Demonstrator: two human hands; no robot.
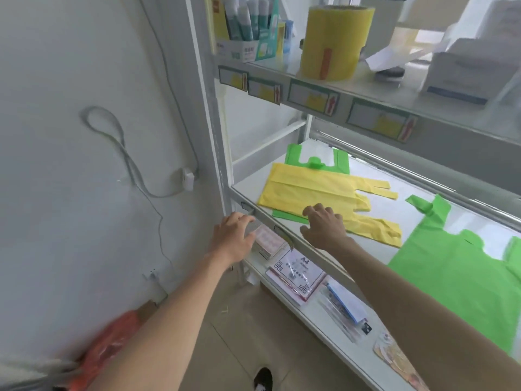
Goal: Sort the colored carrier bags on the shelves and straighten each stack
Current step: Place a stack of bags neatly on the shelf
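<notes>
A yellow carrier bag (pixel 315 190) lies flat on the middle shelf (pixel 284 221), handles pointing right. It covers a green bag (pixel 315 160) whose handles show behind it and whose corner pokes out at the front. Another green bag (pixel 451 255) is spread out further right on the same shelf. My right hand (pixel 324 225) rests on the near edge of the yellow bag, fingers loosely bent, gripping nothing. My left hand (pixel 234 235) hovers just in front of the shelf's left front corner, fingers relaxed and holding nothing.
The upper shelf carries a yellow roll (pixel 335 42), a box of tubes (pixel 245 26) and white boxes (pixel 468 71). The lower shelf holds paper packs (pixel 296 275) and booklets. A wall with cables (pixel 118 142) is on the left; an orange bag (pixel 107 348) lies on the floor.
</notes>
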